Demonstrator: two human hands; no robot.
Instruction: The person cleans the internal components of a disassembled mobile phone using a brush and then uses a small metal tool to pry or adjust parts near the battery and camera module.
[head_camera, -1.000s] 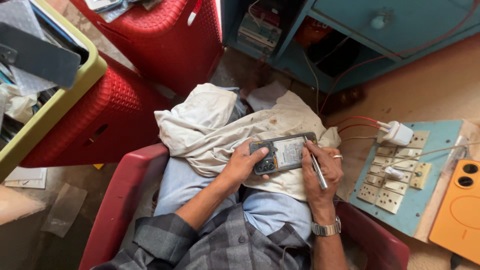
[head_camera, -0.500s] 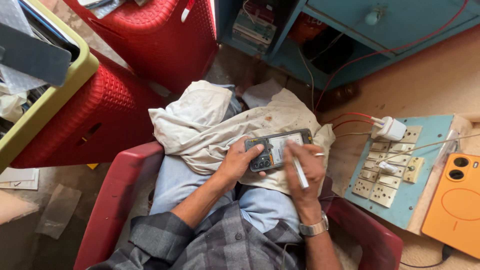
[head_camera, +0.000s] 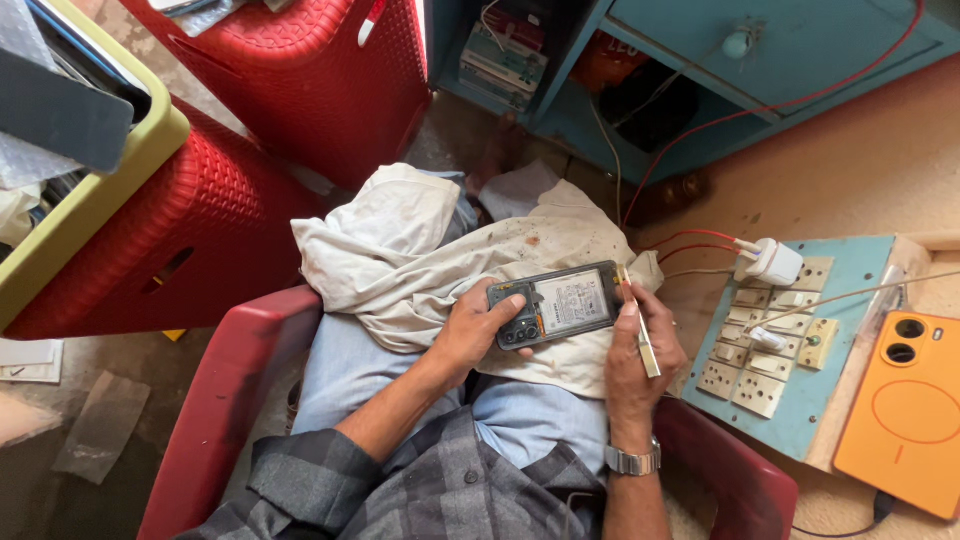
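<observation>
Over a stained cream cloth (head_camera: 420, 260) on the lap, left hand (head_camera: 478, 325) fingers clamp an opened back-off grey phone (head_camera: 560, 303) while right hand (head_camera: 640, 350) fingers pinch a thin flat pry tool (head_camera: 640, 330) at its right edge, apparently mid-prying; next needs gentle leverage.

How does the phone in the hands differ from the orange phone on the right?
The opened phone is dark, its back off and insides showing; the orange phone has its back closed. The opened one is held over the cloth by the left hand; the orange one lies untouched beside the switchboard. Both lie screen-down.
</observation>
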